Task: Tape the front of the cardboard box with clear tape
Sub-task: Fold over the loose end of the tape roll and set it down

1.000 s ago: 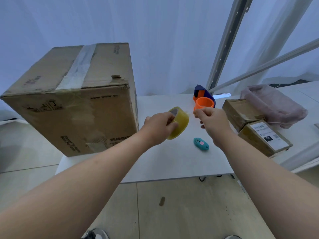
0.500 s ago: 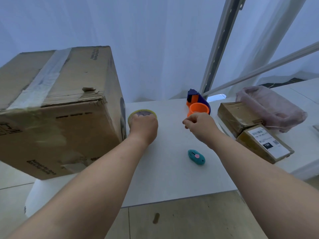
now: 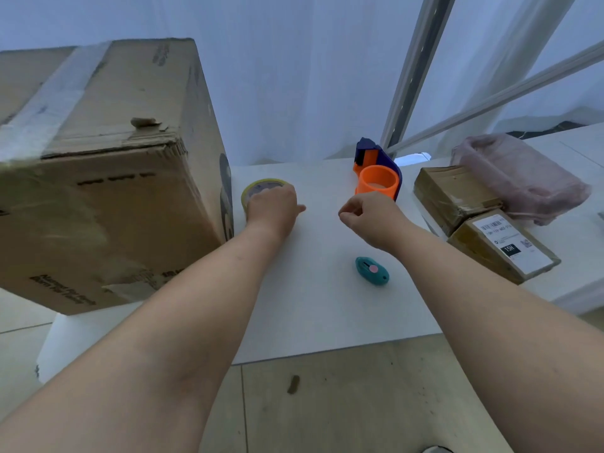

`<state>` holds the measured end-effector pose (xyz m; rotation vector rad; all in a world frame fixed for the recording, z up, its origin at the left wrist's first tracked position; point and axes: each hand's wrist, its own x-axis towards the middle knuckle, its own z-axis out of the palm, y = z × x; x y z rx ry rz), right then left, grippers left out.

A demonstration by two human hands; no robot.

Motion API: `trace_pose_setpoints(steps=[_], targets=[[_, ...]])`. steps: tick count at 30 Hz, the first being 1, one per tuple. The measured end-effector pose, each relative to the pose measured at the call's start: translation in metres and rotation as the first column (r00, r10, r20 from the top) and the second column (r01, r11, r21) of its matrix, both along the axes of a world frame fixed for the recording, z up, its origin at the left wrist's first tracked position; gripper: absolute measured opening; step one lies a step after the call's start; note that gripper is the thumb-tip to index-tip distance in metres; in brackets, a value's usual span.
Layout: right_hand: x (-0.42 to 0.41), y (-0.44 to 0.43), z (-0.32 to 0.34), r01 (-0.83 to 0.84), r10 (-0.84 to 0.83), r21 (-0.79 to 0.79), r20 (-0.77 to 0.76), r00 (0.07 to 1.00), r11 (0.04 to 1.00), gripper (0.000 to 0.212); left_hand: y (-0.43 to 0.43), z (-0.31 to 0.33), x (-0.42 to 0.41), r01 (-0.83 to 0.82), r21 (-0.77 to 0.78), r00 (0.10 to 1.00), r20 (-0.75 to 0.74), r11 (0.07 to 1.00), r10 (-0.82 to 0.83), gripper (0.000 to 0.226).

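The left hand (image 3: pixel 273 207) rests cupped over the tape roll (image 3: pixel 258 188), lying flat on the counter (image 3: pixel 313 305) beside the cardboard box (image 3: pixel 108 191); the right hand (image 3: pixel 371 215) is loosely clenched, holding nothing visible; the roll looks light, stiff, best gripped around its rim.

left hand (image 3: pixel 271 207): palm down, fingers curled over something flat, thumb pointing right | right hand (image 3: pixel 372 214): loosely closed, thumb and forefinger pinched (whether anything is between them is unclear) | forearms: bare, both extended forward
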<state>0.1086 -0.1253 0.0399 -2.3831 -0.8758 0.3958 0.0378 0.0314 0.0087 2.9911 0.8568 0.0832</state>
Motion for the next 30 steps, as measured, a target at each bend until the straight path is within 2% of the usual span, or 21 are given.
trace_pose_setpoints(steps=[2, 4, 6, 7, 9, 12, 17, 25, 30], targets=[[0.0, -0.011, 0.0, -0.018, 0.011, -0.078, -0.093, 0.996, 0.997, 0.022, 0.0, -0.002, -0.001, -0.016, -0.04, 1.0, 0.02, 0.999, 0.017, 0.046], [-0.004, -0.024, -0.006, -0.069, 0.017, -0.292, -0.177, 0.984, 0.954, 0.033, -0.003, 0.0, -0.007, -0.008, -0.036, 0.999, 0.04, 0.999, 0.01, 0.048], [-0.011, -0.035, -0.017, -0.117, 0.049, -0.501, -0.148, 0.988, 0.858, 0.047, -0.006, 0.003, -0.016, 0.019, 0.02, 0.999, 0.033, 1.0, -0.02, 0.047], [-0.014, -0.037, -0.023, -0.116, 0.062, -0.519, -0.121, 0.991, 0.847, 0.048, -0.009, 0.004, -0.022, 0.033, 0.055, 0.999, 0.027, 0.998, -0.035, 0.046], [-0.018, -0.037, -0.029, -0.087, 0.051, -0.412, -0.099, 0.994, 0.907, 0.043, -0.013, 0.006, -0.032, 0.04, 0.086, 0.999, 0.011, 0.995, -0.041, 0.041], [-0.021, -0.027, -0.03, -0.004, 0.001, -0.22, -0.015, 1.0, 0.975, 0.037, -0.016, 0.009, -0.043, -0.002, -0.055, 1.0, -0.005, 0.999, 0.001, 0.042], [-0.013, 0.007, -0.026, 0.134, -0.133, 0.004, 0.116, 0.984, 0.991, 0.03, -0.008, 0.008, -0.04, 0.02, -0.128, 0.998, 0.058, 0.992, -0.012, 0.048], [0.027, 0.06, -0.04, 0.139, -0.123, -0.052, 0.232, 0.965, 0.989, 0.036, 0.004, 0.01, -0.013, 0.047, -0.102, 0.997, 0.065, 0.994, -0.041, 0.049], [0.04, 0.069, -0.056, 0.133, -0.1, -0.123, 0.24, 0.966, 0.984, 0.04, 0.007, 0.005, -0.002, 0.044, -0.085, 0.997, 0.074, 0.995, -0.038, 0.051]])
